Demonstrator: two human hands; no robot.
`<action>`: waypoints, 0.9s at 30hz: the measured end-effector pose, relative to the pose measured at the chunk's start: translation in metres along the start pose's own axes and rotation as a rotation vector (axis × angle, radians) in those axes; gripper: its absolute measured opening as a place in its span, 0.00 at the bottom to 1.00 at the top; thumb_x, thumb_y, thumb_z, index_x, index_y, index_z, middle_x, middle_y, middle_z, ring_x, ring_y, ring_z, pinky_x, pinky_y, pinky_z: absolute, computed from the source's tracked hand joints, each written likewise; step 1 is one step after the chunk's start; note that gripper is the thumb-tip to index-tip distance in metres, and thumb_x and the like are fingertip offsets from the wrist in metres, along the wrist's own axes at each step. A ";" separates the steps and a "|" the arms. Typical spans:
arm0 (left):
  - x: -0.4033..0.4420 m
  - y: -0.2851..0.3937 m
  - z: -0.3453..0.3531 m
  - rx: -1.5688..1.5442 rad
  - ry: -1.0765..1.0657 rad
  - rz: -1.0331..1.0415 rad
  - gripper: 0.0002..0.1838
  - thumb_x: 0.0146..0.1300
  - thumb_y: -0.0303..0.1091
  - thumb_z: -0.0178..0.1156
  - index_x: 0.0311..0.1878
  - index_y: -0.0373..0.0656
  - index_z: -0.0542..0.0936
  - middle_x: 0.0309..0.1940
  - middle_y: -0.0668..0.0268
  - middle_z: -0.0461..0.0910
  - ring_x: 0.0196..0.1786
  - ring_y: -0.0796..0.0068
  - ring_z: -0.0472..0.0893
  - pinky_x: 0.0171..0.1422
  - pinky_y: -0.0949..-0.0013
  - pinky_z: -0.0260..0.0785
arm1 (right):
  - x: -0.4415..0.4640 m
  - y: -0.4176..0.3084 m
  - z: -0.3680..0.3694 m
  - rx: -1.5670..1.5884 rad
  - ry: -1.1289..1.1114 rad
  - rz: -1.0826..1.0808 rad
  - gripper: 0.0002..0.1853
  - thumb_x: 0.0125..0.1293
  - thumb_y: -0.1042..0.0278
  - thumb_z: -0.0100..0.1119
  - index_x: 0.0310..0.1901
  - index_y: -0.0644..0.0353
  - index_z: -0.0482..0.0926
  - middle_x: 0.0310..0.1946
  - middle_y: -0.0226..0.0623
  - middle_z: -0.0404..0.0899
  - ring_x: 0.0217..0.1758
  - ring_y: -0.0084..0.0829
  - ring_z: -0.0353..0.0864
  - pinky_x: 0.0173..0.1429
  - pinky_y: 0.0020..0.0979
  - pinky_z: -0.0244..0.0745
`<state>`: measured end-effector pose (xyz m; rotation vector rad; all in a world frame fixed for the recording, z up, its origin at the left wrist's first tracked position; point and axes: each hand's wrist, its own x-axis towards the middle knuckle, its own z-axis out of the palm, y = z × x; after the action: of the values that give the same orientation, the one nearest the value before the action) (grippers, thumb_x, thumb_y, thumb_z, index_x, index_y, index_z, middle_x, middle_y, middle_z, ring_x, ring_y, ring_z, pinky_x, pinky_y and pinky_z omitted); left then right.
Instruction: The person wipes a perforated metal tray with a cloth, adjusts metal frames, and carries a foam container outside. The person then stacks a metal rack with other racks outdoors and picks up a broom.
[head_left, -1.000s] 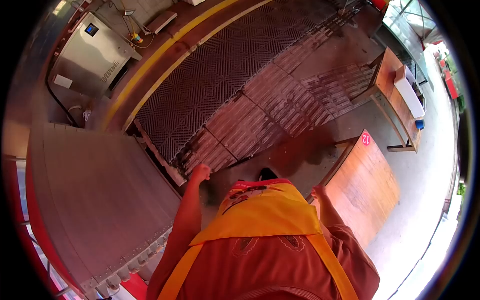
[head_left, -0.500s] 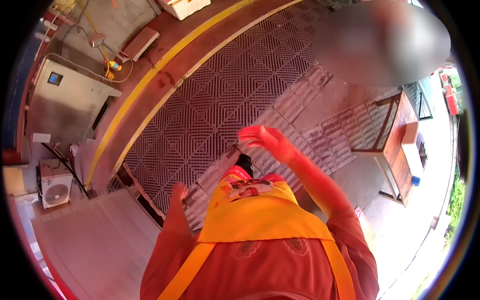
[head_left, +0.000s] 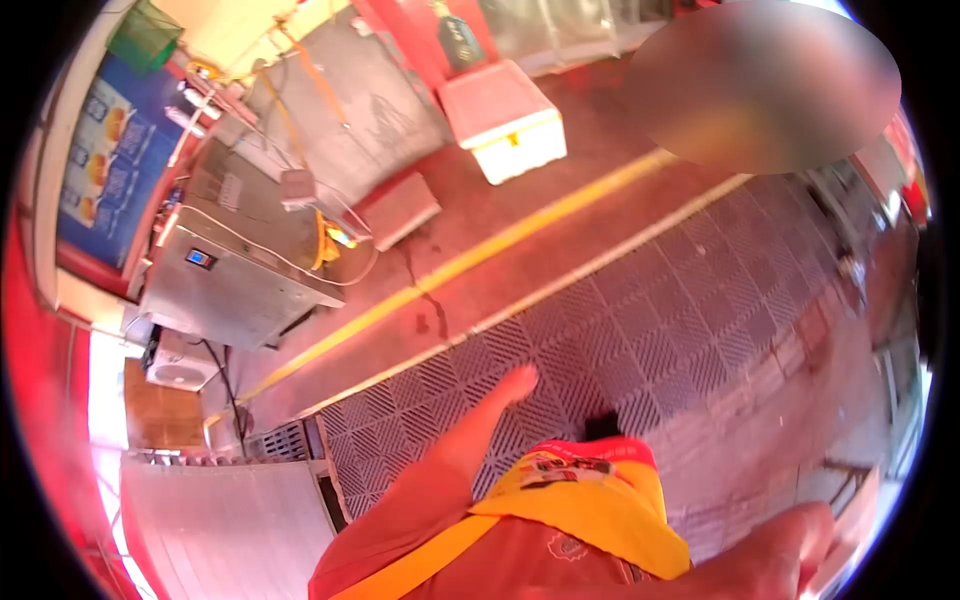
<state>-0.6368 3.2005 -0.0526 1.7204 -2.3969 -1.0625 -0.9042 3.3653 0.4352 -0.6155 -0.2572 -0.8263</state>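
Observation:
My left hand [head_left: 519, 384] swings out in front over the grooved floor mat [head_left: 660, 340]. It is small and smeared by motion, its fingers not separable, and no object shows in it. At the lower right, my right hand [head_left: 805, 530] is beside my body, foreshortened and blurred, with its fingers hard to make out. Between the two arms hangs the yellow apron [head_left: 560, 505] over a red shirt. A black shoe [head_left: 603, 425] shows beyond the apron's hem. Neither hand visibly touches anything.
A metal cabinet [head_left: 240, 275] with a small display stands at left, near a white outdoor fan unit [head_left: 180, 365]. Ahead is a white box [head_left: 515, 140] with a pinkish lid. A yellow floor line [head_left: 550, 218] crosses diagonally. A pale metal surface [head_left: 220, 520] lies at lower left.
The view has turned, bringing the cabinet and white box further into the frame. My left hand has swung forward, and my right hand has dropped back to the lower right.

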 end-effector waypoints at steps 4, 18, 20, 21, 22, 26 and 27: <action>-0.068 -0.109 -0.022 -0.037 -0.325 -0.571 0.12 0.55 0.39 0.49 0.22 0.42 0.74 0.20 0.57 0.74 0.20 0.61 0.73 0.23 0.60 0.61 | 0.051 -0.137 -0.102 -0.108 -0.104 0.042 0.20 0.59 0.59 0.44 0.45 0.69 0.67 0.40 0.49 0.70 0.48 0.36 0.70 0.52 0.36 0.63; 0.662 0.017 -0.258 -0.106 0.086 -0.124 0.13 0.57 0.39 0.48 0.40 0.41 0.72 0.36 0.53 0.74 0.41 0.54 0.73 0.42 0.59 0.65 | 0.020 -0.524 -0.703 -1.270 1.203 0.262 0.20 0.57 0.57 0.52 0.45 0.65 0.72 0.42 0.41 0.74 0.46 0.33 0.73 0.45 0.32 0.69; 0.807 0.139 -0.346 -0.227 0.224 0.182 0.14 0.57 0.39 0.48 0.42 0.40 0.72 0.38 0.53 0.74 0.44 0.53 0.73 0.45 0.59 0.66 | 0.002 -0.580 -0.744 -1.309 1.351 0.294 0.18 0.56 0.58 0.53 0.43 0.63 0.74 0.37 0.37 0.76 0.42 0.29 0.75 0.41 0.28 0.69; 0.833 0.233 -0.412 -0.203 0.218 0.264 0.15 0.56 0.38 0.49 0.43 0.39 0.71 0.39 0.53 0.74 0.44 0.54 0.73 0.45 0.60 0.66 | -0.010 -0.603 -0.764 -1.199 1.471 0.173 0.16 0.56 0.59 0.53 0.41 0.62 0.75 0.34 0.36 0.77 0.39 0.27 0.76 0.38 0.26 0.69; 0.900 0.272 -0.448 -0.296 0.255 0.407 0.15 0.56 0.37 0.50 0.44 0.38 0.71 0.39 0.52 0.74 0.45 0.54 0.72 0.45 0.61 0.65 | -0.003 -0.637 -0.803 -1.133 1.578 0.261 0.15 0.56 0.60 0.53 0.40 0.62 0.75 0.33 0.35 0.77 0.37 0.27 0.76 0.36 0.26 0.69; 0.992 0.356 -0.527 -0.545 0.207 0.454 0.13 0.57 0.33 0.50 0.44 0.37 0.71 0.33 0.55 0.76 0.38 0.67 0.76 0.41 0.67 0.67 | -0.061 -0.734 -0.936 -1.035 1.767 0.547 0.13 0.57 0.60 0.50 0.36 0.61 0.76 0.27 0.31 0.77 0.30 0.27 0.76 0.31 0.27 0.68; 1.018 0.357 -0.548 -0.619 0.148 0.397 0.13 0.58 0.32 0.50 0.44 0.36 0.71 0.32 0.56 0.76 0.36 0.71 0.77 0.40 0.69 0.68 | -0.081 -0.758 -0.983 -1.063 1.762 0.594 0.13 0.57 0.60 0.49 0.35 0.61 0.76 0.26 0.30 0.77 0.29 0.27 0.76 0.30 0.27 0.67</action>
<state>-1.1346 2.1228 0.1817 1.0299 -1.9081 -1.3499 -1.5465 2.4298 -0.0743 -0.6407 1.9776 -0.5987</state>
